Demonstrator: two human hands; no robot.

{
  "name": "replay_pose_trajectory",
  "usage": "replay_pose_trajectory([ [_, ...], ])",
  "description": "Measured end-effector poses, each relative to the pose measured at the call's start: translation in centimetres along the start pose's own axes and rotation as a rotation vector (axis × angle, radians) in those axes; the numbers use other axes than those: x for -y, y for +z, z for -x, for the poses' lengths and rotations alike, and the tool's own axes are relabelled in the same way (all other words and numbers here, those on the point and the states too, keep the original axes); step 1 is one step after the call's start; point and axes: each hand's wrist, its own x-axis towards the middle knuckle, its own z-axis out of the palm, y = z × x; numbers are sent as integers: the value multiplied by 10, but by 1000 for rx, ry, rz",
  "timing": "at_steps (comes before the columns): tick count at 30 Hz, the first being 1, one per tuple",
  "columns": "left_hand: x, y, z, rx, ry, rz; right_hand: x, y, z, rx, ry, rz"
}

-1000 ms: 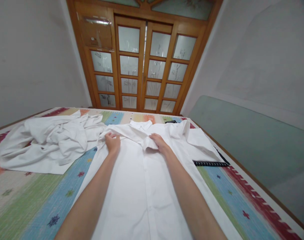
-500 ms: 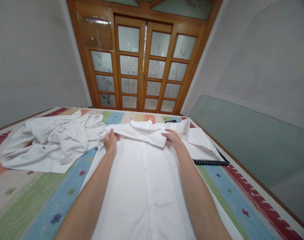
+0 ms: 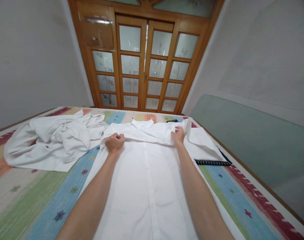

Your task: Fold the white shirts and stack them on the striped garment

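Note:
A white button-up shirt [image 3: 132, 186] lies front up before me, its collar [image 3: 143, 124] at the far end. One long sleeve [image 3: 149, 136] is laid across the chest just below the collar. My left hand [image 3: 114, 143] is closed on the sleeve's lower edge near the left shoulder, thumb against fingers. At the other end of that sleeve, my right hand [image 3: 178, 135] pinches the fabric near the cuff. Part of the cuff is hidden behind the right fingers.
Crumpled white cloth [image 3: 54, 143] lies to the left on a striped, patterned cover [image 3: 49, 196]. On the right, folded white fabric [image 3: 204, 143] rests over a black item with a white-marked edge [image 3: 213, 162]. A small black object [image 3: 172, 121] is behind the shirt. Wooden glazed doors [image 3: 144, 66] stand beyond.
My left hand has turned knuckles up and closed more on the sleeve. My right hand has moved right, and the sleeve now lies straighter and flatter across the chest.

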Motion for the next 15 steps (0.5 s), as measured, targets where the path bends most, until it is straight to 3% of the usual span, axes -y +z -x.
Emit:
replay_pose_trajectory([
  [4,1,-13,-2,-122,238,-72,1,4,7,111,-74,247],
  [8,17,-21,-13,3,421,-202,1,7,9,195,-90,329],
  [12,34,-27,-27,106,370,-261,0,7,6,182,-96,248],
  [15,40,-32,-38,196,334,-178,0,7,3,158,-102,154],
])
